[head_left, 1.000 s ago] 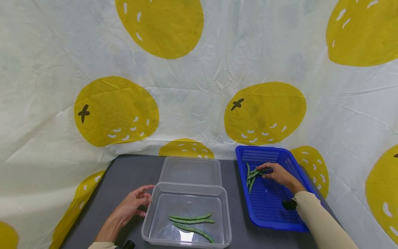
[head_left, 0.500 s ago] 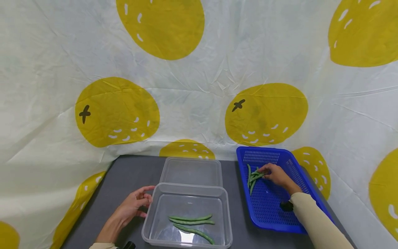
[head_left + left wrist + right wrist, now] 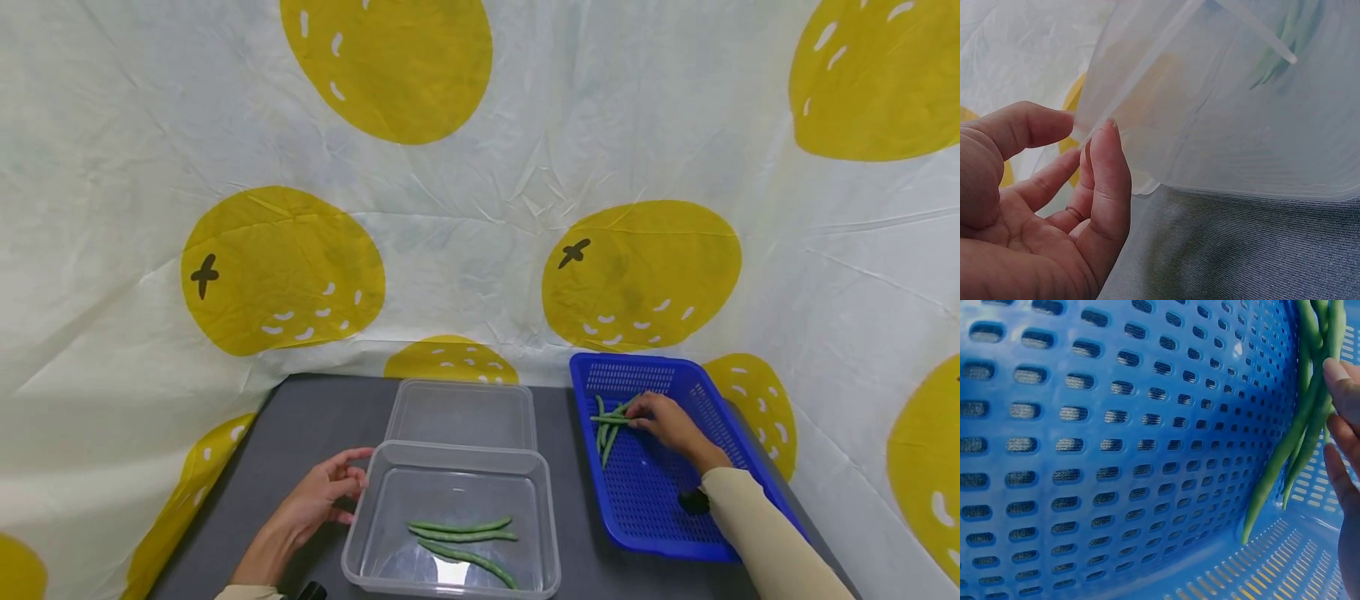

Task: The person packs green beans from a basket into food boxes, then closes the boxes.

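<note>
In the head view, my right hand [image 3: 667, 423] reaches into the blue basket [image 3: 637, 542] and pinches a green bean [image 3: 609, 419] with thumb and fingertips. Several other green beans [image 3: 606, 450] lie in a small pile under it. The right wrist view shows the fingertips [image 3: 1335, 372] against the beans, with the hand partly out of frame. My left hand [image 3: 318, 496] is at the left side of the clear plastic container [image 3: 553, 517]. Its loosely bent fingers [image 3: 1107, 181] touch the container's edge. Inside the container lie 3 green beans [image 3: 467, 535], roughly side by side.
A clear lid [image 3: 461, 412] lies flat just behind the container. Both containers stand on a dark grey tabletop [image 3: 322, 408]. A white sheet printed with yellow fruit [image 3: 465, 275] hangs behind and at the sides.
The right hand has shifted slightly among the beans in the basket. A bean that it pinches now points left across the pile. The left hand and the container's beans look unchanged.
</note>
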`<action>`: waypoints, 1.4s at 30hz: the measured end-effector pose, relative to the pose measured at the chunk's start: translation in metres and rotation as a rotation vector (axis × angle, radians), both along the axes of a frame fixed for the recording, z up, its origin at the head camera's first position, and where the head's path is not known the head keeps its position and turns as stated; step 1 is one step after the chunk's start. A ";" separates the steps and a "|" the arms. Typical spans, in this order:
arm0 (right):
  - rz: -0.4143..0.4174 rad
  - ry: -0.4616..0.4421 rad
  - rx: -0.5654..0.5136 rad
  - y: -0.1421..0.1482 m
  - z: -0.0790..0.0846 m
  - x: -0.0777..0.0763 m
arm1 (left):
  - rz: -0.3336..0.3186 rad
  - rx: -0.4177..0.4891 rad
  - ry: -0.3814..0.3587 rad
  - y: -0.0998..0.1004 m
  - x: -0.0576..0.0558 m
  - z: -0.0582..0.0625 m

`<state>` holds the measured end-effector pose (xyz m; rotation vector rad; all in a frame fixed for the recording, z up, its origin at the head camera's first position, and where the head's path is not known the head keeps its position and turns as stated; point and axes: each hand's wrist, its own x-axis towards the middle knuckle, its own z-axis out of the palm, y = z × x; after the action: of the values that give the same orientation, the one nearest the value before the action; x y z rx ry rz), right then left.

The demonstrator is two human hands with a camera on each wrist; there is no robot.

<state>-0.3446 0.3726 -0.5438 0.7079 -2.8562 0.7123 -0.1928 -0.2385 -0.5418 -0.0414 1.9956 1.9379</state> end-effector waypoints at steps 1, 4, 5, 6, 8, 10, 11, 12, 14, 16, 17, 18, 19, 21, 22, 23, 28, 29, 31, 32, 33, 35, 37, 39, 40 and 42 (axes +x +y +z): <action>0.012 0.003 0.004 0.000 0.000 0.001 | -0.002 0.002 0.002 0.000 0.000 0.000; 0.034 0.006 0.003 0.002 0.000 0.003 | -0.010 0.009 0.006 0.000 -0.001 0.000; 0.047 0.008 0.003 0.002 0.001 0.003 | -0.012 0.012 0.006 0.000 -0.001 0.000; 0.064 0.010 0.004 0.003 0.002 0.004 | -0.012 0.013 0.006 0.000 -0.001 0.000; 0.094 0.012 -0.002 0.004 0.003 0.006 | -0.012 0.013 0.003 0.001 -0.001 0.001; 0.131 0.021 -0.007 0.005 0.005 0.007 | -0.013 0.013 0.003 0.001 -0.001 0.002; 0.145 0.020 -0.004 0.005 0.006 0.008 | -0.014 0.013 0.003 0.001 -0.001 0.002; 0.154 0.017 -0.004 0.005 0.008 0.009 | -0.015 0.012 0.002 0.001 -0.001 0.002; 0.168 0.010 -0.006 0.006 0.011 0.011 | -0.016 0.012 0.003 0.001 -0.001 0.003; 0.172 -0.011 -0.004 0.005 0.016 0.014 | -0.019 0.012 0.004 0.001 0.000 0.003; 0.167 -0.030 -0.002 0.005 0.018 0.015 | -0.020 0.013 0.004 0.001 0.000 0.004; 0.163 -0.045 -0.007 0.004 0.020 0.016 | -0.021 0.014 0.004 0.000 0.000 0.004; 0.158 -0.063 -0.012 0.003 0.023 0.017 | -0.021 0.014 0.004 0.000 0.000 0.004; 0.151 -0.105 -0.019 0.002 0.028 0.019 | -0.023 0.015 0.004 0.000 0.000 0.004; 0.143 -0.123 -0.026 0.002 0.031 0.020 | -0.023 0.015 0.004 0.000 0.000 0.004; 0.133 -0.138 -0.029 0.001 0.033 0.021 | -0.022 0.016 0.003 -0.001 0.001 0.004; 0.087 -0.211 -0.039 -0.001 0.043 0.026 | -0.020 0.016 0.002 -0.001 0.001 0.003; 0.083 -0.222 -0.039 -0.001 0.045 0.027 | -0.019 0.014 0.001 -0.001 0.001 0.003; 0.084 -0.242 -0.044 -0.002 0.048 0.028 | -0.017 0.012 0.000 -0.001 0.001 0.003; 0.088 -0.247 -0.046 -0.002 0.050 0.029 | -0.016 0.011 -0.001 -0.001 0.001 0.003; 0.093 -0.251 -0.050 -0.002 0.052 0.030 | -0.014 0.010 -0.001 -0.001 0.001 0.003; 0.102 -0.252 -0.055 -0.003 0.054 0.031 | -0.012 0.010 -0.003 -0.001 0.001 0.003; 0.115 -0.247 -0.063 -0.003 0.056 0.032 | -0.012 0.011 -0.005 0.000 0.001 0.004; 0.126 -0.248 -0.084 -0.003 0.058 0.034 | -0.011 0.010 -0.007 0.000 0.001 0.005; 0.131 -0.253 -0.095 -0.003 0.059 0.035 | -0.012 0.010 -0.008 0.000 0.001 0.005; 0.140 -0.256 -0.115 -0.004 0.061 0.037 | -0.013 0.010 -0.009 0.000 0.001 0.005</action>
<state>-0.3073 0.3684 -0.4827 0.8636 -2.9799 1.0495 -0.1919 -0.2390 -0.5367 -0.0347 1.9755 1.9363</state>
